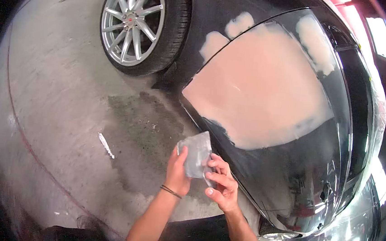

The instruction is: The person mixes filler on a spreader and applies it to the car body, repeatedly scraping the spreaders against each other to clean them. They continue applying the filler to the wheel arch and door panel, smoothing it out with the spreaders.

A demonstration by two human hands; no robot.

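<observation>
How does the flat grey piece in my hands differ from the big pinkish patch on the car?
The grey piece is much smaller than the pinkish patch. The piece is grey, while the patch is pale pink. The piece is held off the car by your left hand and right hand; the patch covers part of the car's dark side. Both look roughly four-sided.

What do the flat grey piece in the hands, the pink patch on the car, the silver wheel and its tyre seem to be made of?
Flat grey piece: perhaps abrasive paper or plastic; its mottled, pale face leaves this open.
Pink patch: probably body filler, matt, with smeared edges.
Silver wheel: likely metal alloy, since its spokes shine.
Tyre: apparently rubber, dull black with grooved tread.
</observation>
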